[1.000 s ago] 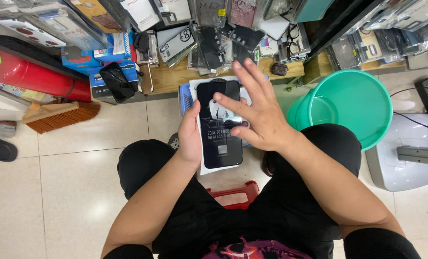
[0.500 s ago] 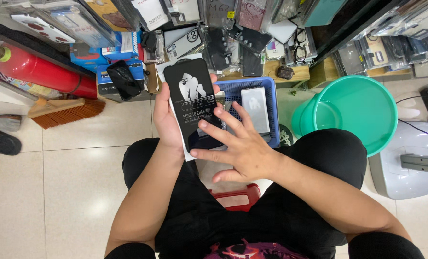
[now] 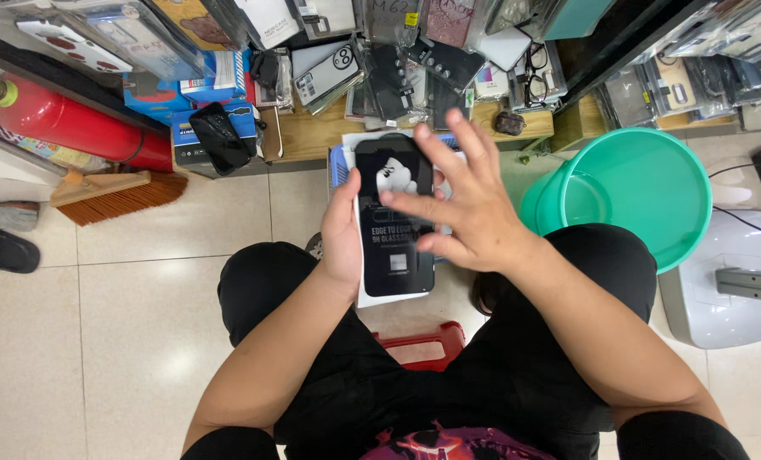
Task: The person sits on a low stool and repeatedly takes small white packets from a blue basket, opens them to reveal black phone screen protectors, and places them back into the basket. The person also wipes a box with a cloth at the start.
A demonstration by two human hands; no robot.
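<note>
A person sits on a low red stool point(image 3: 419, 345), seen from above, and the left hand point(image 3: 344, 230) grips a flat black package point(image 3: 393, 217) by its left edge, thumb and fingers wrapped round it, holding it upright just above centre frame. The right hand point(image 3: 466, 204) lies spread across the package's right side, fingers open and splayed, gripping nothing. Half a second ago the package sat higher and further left, with a blue basket point(image 3: 340, 166) showing clear to its right; now it has dropped back toward the lap and covers most of that basket, of which only a strip peeks out at its upper left. The right hand has risen from the package's lower part to its middle, which reads as smoothing or checking the face of the pack. A teal bucket point(image 3: 645, 192) stands at right, a red fire extinguisher point(image 3: 57, 123) at upper left.
</note>
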